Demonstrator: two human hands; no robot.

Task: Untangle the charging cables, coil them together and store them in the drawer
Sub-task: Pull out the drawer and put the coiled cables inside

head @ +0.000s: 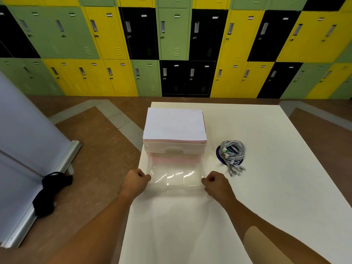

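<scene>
The white table [276,187] is big, but the little clear drawer box [174,148] is set right by its left edge, with a stack of paper [174,124] laid on top. If the box is tugged too hard, it could be dragged toward that edge, and the paper could be slid off.

The bottom drawer [175,181] stands open, far out of the box, and it looks empty. If it is drawn out any further, it could be pulled right out and dropped.

The charging cables [231,151] are not in the drawer yet. They are coiled in a bundle on a purple disc [219,151], just to the right of the box. The plug ends are fanned out loose, so the coil could be sprung open when lifted, or a plug could be caught on the drawer wall.

The left hand [136,180] is curled tight on the drawer's front left corner, and the right hand [216,182] on the front right corner. Both are busy — one must be freed before the cables can be picked up.
</scene>
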